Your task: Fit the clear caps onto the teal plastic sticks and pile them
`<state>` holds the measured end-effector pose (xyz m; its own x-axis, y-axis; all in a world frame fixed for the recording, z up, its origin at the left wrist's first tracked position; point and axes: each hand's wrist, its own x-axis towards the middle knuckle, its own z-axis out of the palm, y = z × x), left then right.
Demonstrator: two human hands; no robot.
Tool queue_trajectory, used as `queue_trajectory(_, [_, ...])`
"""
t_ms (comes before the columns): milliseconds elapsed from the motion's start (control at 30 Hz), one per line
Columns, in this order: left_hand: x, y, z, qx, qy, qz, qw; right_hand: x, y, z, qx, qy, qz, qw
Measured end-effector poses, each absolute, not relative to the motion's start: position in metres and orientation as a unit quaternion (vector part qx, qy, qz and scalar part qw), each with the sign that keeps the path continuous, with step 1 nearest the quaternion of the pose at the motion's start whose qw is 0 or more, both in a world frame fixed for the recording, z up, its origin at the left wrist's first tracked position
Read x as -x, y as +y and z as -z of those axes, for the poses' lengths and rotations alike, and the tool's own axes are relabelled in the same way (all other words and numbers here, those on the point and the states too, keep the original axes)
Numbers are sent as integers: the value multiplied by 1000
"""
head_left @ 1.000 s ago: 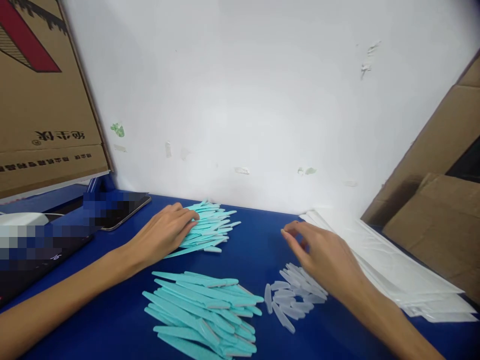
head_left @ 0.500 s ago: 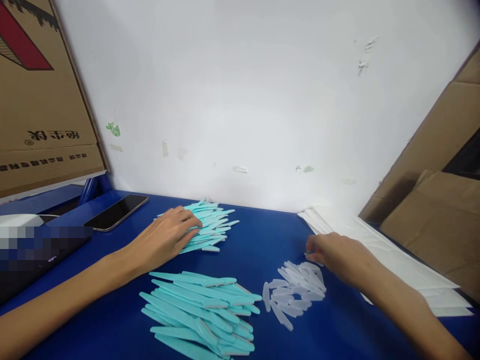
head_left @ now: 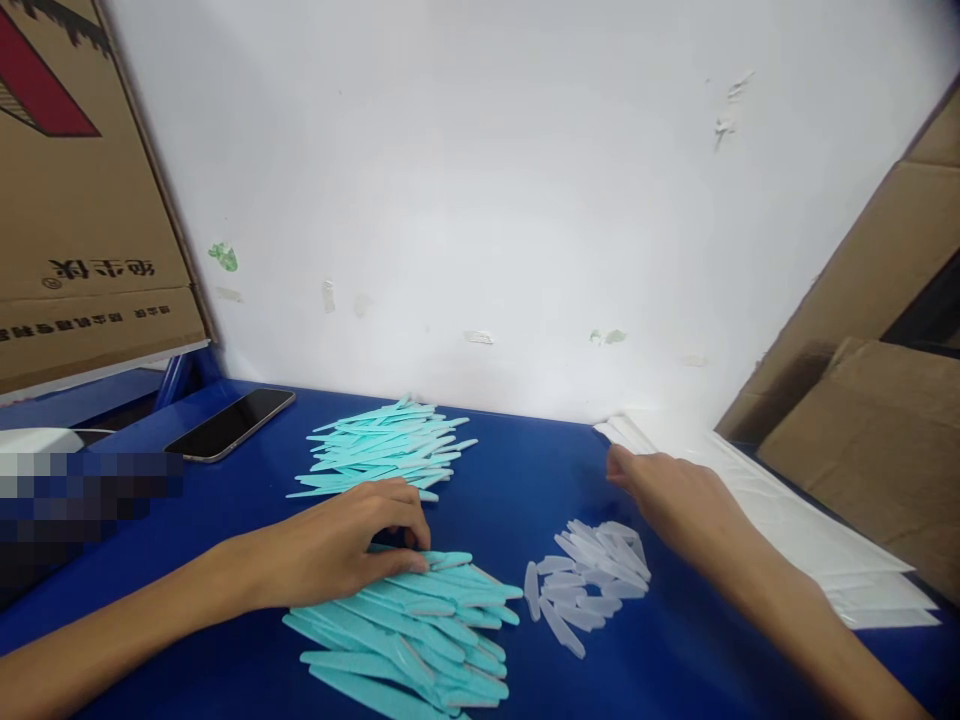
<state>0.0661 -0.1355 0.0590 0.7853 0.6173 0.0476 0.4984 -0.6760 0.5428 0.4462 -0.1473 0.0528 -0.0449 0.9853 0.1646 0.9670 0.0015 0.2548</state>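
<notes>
My left hand (head_left: 360, 535) is at the back edge of the near pile of teal eyebrow razors (head_left: 420, 630), its thumb and fingers closed around the topmost one. Behind that hand lies a second, looser heap of teal razors (head_left: 390, 445). Small translucent razor caps (head_left: 592, 575) are gathered in a pile to the right of the near razors. Above and to the right of the caps, my right hand (head_left: 667, 490) hovers with its fingers curled together. Whatever those fingertips hold, if anything, is hidden.
White padded envelopes (head_left: 810, 545) are stacked at the right, beside cardboard (head_left: 870, 440). A smartphone (head_left: 232, 425) lies at the left on the blue table (head_left: 510, 480). A printed carton (head_left: 90, 220) stands at far left. The white wall (head_left: 480, 200) bounds the back.
My left hand has come from the far razor heap toward me to the near pile. My right hand has risen slightly away from the caps.
</notes>
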Motion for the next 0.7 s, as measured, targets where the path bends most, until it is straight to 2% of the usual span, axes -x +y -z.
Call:
queue_trajectory(167, [-69,-136,-57,-899,338,-118,251,-429,-152,-63,-662,722,-198,-37])
queue_trajectory(433, [-71,-132,-60,-870,374,-173,270,-396,-164,-54,-541,787,-148,-258])
queue_trajectory(567, [-72,-134,-65,-867,401,-188,230,-384,-170,-49,-474,811,-117,-323])
queue_trajectory(700, [-70,-133,-56,-879,374,-215,200,-372,-178,-52,-429,815,-135,-365])
